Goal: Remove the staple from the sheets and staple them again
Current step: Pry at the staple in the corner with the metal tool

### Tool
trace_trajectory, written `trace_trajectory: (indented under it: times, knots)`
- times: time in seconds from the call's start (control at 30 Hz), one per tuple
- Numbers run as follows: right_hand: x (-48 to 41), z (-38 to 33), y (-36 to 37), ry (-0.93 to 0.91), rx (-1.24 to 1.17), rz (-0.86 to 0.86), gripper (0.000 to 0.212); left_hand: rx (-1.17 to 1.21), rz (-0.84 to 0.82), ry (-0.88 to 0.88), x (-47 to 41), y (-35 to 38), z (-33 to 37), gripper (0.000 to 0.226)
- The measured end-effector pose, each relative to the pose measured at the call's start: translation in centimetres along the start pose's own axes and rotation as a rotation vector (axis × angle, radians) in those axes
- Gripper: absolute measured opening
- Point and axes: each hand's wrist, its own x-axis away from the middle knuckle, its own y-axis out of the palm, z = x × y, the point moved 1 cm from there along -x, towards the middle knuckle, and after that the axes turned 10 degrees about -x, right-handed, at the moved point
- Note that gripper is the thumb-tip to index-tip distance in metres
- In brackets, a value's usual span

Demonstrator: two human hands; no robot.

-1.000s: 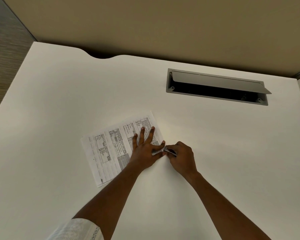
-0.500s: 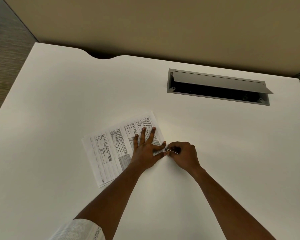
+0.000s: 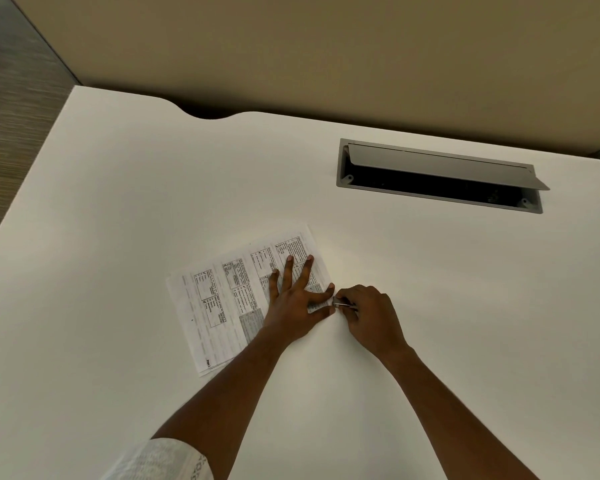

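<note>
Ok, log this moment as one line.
left hand: pressing sheets flat | right hand: pinching small metal tool at their near-right corner

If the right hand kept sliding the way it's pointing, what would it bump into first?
Probably the near corner of the sheets, pinned by the left hand. The small metal tool that the right hand pinches looks to be at its edge, though contact is unclear.
</note>
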Motion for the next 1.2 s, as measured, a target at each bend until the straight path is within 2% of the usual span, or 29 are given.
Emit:
trace_trajectory:
  times: [0.13,0.23,0.33,0.4,0.47,0.53,0.63,0.8,1.07,1.2]
  knots:
    - [0.6,-0.1,0.6,0.025,0.004,0.057,0.013,-0.038,0.008,0.006,0.0,0.2,-0.1,0.053]
    - [0.4,0.1,0.5,0.076,-0.165,0.059,0.015,-0.055,0.024,0.008,0.0,0.2,0.0,0.061]
    - [0.0,0.1,0.0,0.145,-0.336,0.089,0.015,-0.075,-0.001,0.003,0.0,0.3,-0.1,0.054]
    - [-0.4,0.1,-0.3,0.203,-0.367,0.127,0.015,-0.071,-0.012,0.001,-0.1,0.4,-0.2,0.056]
    - [-0.6,0.2,-0.5,0.23,-0.366,0.146,0.016,-0.069,-0.007,0.002,-0.2,0.4,-0.2,0.064]
    - [-0.4,0.2,-0.7,0.182,-0.332,0.132,0.016,-0.069,-0.01,0.003,-0.2,0.4,-0.1,0.069]
    - [0.3,0.3,-0.3,0.067,-0.185,0.065,0.014,-0.061,0.005,0.0,-0.1,0.2,-0.1,0.066]
    - [0.6,0.3,0.5,0.049,-0.047,0.054,0.014,-0.046,0.013,-0.006,-0.1,0.3,0.0,0.061]
    - [0.0,-0.4,0.1,0.091,-0.176,0.062,0.014,-0.015,0.022,-0.024,0.0,-0.1,0.2,0.06]
    - [-0.3,-0.8,0.0,0.201,-0.293,0.09,0.011,-0.003,-0.001,-0.031,0.0,-0.3,0.3,0.044]
